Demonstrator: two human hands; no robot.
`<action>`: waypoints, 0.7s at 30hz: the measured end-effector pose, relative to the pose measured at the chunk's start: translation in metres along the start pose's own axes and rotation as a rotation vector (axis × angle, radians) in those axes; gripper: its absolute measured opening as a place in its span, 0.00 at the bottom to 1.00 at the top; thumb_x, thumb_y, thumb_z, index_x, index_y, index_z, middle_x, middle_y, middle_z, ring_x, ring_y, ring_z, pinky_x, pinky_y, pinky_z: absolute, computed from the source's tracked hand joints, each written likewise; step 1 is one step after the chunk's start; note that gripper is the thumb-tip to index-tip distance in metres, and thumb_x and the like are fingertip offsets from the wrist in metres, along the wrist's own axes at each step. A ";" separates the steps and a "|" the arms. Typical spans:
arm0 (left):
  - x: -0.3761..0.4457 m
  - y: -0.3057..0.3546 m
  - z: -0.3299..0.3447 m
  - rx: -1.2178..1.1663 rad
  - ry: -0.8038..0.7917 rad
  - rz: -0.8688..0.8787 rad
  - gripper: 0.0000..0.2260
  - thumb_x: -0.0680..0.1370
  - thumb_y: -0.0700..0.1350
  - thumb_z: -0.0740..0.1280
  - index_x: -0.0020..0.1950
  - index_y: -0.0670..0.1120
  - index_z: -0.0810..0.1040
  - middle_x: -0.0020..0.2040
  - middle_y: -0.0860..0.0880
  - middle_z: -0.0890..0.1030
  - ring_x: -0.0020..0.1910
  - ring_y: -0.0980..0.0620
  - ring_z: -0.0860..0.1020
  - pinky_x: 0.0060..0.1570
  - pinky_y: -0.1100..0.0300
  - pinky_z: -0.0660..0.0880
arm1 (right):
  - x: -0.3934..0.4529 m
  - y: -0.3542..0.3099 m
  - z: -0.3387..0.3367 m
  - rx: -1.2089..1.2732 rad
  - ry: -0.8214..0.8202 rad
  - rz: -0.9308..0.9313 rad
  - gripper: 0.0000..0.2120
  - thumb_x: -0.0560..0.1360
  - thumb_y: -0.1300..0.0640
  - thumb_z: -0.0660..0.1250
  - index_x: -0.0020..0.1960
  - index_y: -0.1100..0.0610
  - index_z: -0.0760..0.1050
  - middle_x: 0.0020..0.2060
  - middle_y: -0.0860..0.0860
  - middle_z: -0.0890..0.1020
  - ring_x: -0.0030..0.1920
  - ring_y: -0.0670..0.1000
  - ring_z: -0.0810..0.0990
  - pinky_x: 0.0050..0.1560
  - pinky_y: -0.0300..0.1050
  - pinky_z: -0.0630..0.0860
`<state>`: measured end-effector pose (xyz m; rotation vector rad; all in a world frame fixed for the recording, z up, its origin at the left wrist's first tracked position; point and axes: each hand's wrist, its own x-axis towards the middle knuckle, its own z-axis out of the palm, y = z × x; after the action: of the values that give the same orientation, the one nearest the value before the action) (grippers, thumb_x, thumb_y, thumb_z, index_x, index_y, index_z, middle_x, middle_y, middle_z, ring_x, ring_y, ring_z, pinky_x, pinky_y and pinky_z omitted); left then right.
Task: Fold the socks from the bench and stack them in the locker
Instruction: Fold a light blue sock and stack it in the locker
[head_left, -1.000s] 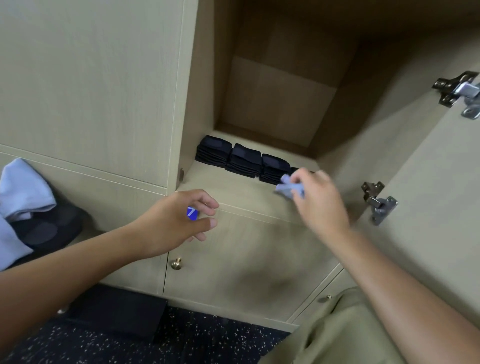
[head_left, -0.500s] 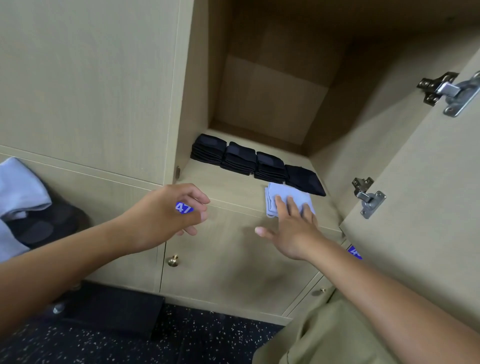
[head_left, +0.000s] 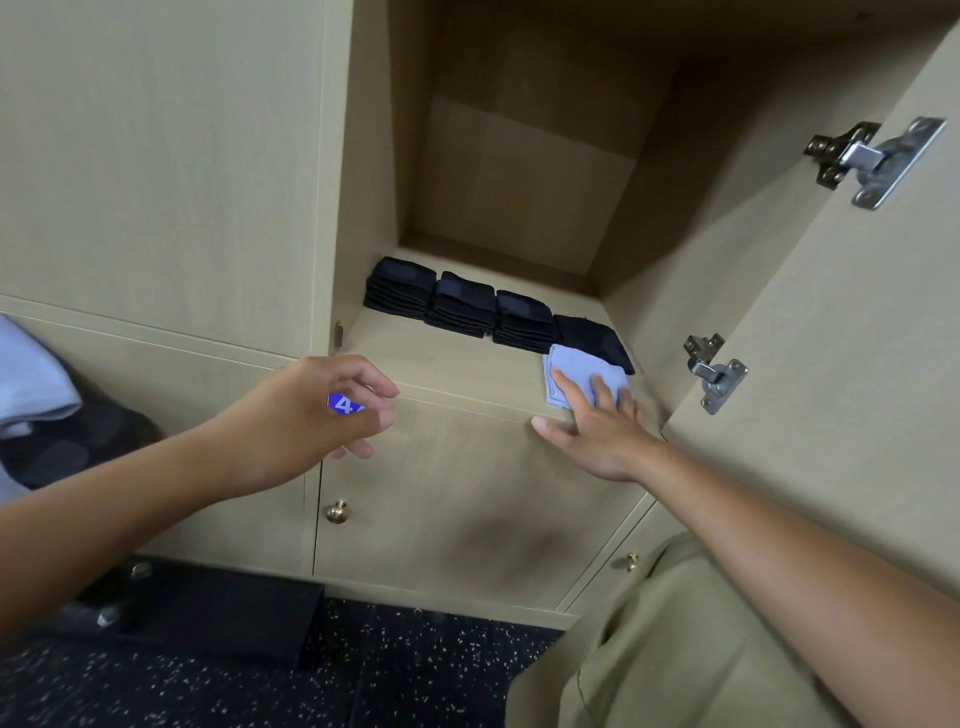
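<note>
My right hand (head_left: 597, 431) lies flat, fingers straight, on the folded blue sock (head_left: 576, 382) at the locker (head_left: 467, 364) shelf's near right edge, just beside the dark stacks (head_left: 467, 309). My left hand (head_left: 311, 415) hangs loosely curled, holding nothing.

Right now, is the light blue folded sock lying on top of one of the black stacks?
No, the light blue sock lies on the locker floor, under the right hand.

bare forearms, no sleeves; olive-green garment (head_left: 675, 649) at lower right, creased fabric.
</note>
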<state>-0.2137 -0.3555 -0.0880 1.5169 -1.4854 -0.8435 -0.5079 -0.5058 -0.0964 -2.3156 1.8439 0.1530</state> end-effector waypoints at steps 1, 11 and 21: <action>0.000 0.000 -0.001 0.006 -0.001 0.001 0.05 0.78 0.47 0.73 0.53 0.52 0.82 0.48 0.57 0.85 0.40 0.50 0.87 0.47 0.50 0.81 | 0.000 -0.001 0.001 0.003 0.001 -0.008 0.37 0.77 0.27 0.51 0.79 0.33 0.37 0.82 0.50 0.37 0.79 0.64 0.33 0.78 0.59 0.38; -0.003 -0.010 -0.002 0.055 -0.019 -0.019 0.03 0.78 0.48 0.73 0.51 0.53 0.84 0.48 0.54 0.85 0.40 0.49 0.87 0.50 0.44 0.80 | 0.005 -0.023 0.010 -0.065 0.055 -0.109 0.37 0.77 0.26 0.50 0.80 0.34 0.38 0.82 0.49 0.40 0.81 0.57 0.36 0.77 0.57 0.43; -0.011 -0.010 -0.016 0.150 0.007 -0.006 0.02 0.78 0.48 0.73 0.50 0.52 0.83 0.46 0.56 0.85 0.39 0.52 0.87 0.49 0.50 0.79 | 0.004 -0.037 0.007 -0.029 0.316 -0.202 0.33 0.79 0.29 0.51 0.80 0.41 0.52 0.80 0.50 0.57 0.78 0.55 0.52 0.74 0.58 0.49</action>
<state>-0.1963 -0.3430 -0.0910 1.6324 -1.5695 -0.7424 -0.4709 -0.5001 -0.1008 -2.6536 1.7269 -0.2282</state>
